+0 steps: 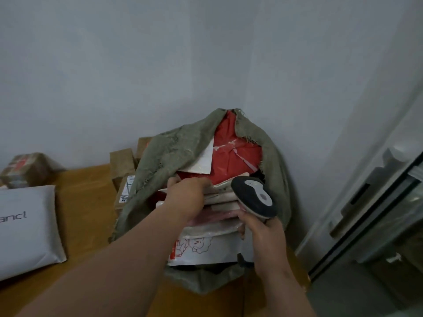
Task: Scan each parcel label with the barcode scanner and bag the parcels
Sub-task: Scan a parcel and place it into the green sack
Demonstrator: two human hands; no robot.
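Note:
A grey-green woven sack (174, 152) stands open in the corner, stuffed with parcels. Red mailers (235, 156) fill its top; pale flat parcels (224, 195) are stacked lower, above a white mailer with a red cartoon print (206, 248). My left hand (185, 197) reaches into the sack's mouth, its fingers curled over the edge of the pale parcels. My right hand (265, 239) grips the handle of a dark grey and white barcode scanner (254, 197), whose head sits just right of the stacked parcels.
A grey poly mailer with lettering (27, 227) lies on the wooden surface (87, 202) at left. A taped cardboard box (25, 168) sits behind it. More brown boxes (123, 165) stand behind the sack. A glass door frame (366, 202) runs along the right.

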